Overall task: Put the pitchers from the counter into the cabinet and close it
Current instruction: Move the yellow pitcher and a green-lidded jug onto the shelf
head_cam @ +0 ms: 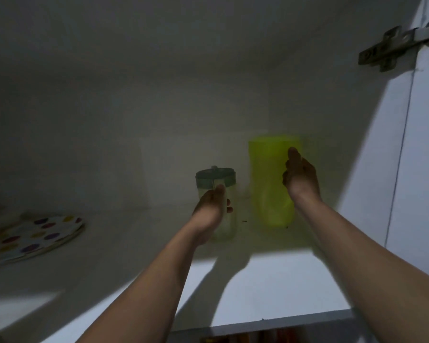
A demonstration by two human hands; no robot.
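Left hand (pixel 212 206) gripping clear pitcher (pixel 221 201), right hand (pixel 300 174) on green pitcher (pixel 270 184) — grasp unclear; seat both flat on shelf (pixel 134 243) — then release.

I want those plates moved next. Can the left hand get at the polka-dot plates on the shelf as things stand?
Probably not at once: the left hand is wrapped around the clear pitcher. Once it lets go, bare shelf lies between it and the polka-dot plates.
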